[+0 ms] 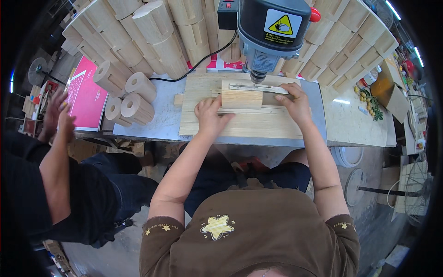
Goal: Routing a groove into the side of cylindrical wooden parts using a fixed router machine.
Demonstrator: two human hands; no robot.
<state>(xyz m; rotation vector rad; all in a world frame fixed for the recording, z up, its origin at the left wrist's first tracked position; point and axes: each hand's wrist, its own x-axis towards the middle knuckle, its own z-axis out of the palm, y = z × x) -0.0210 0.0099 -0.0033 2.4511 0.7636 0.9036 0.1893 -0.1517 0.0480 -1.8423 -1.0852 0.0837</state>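
Note:
A pale wooden block with a rounded side [242,99] lies lengthwise on a wooden board [203,127] under the drill press [265,51]. My left hand [211,114] rests at its left end, index finger against the end and thumb along the near side. A narrow, light metal-looking strip [258,87] lies across the top of the block, just below the chuck [257,76]. Its right end is between the fingers and thumb of my right hand [295,100]. The drill tip is too small to make out clearly.
Several grooved wooden cylinders [138,110] stand at the left of the table. Taller stacks [154,23] line the back. A black cable [198,64] curves behind the board. On the left, another person's hand [67,122] is near a pink sheet [87,97]. An opened carton [392,94] sits far right.

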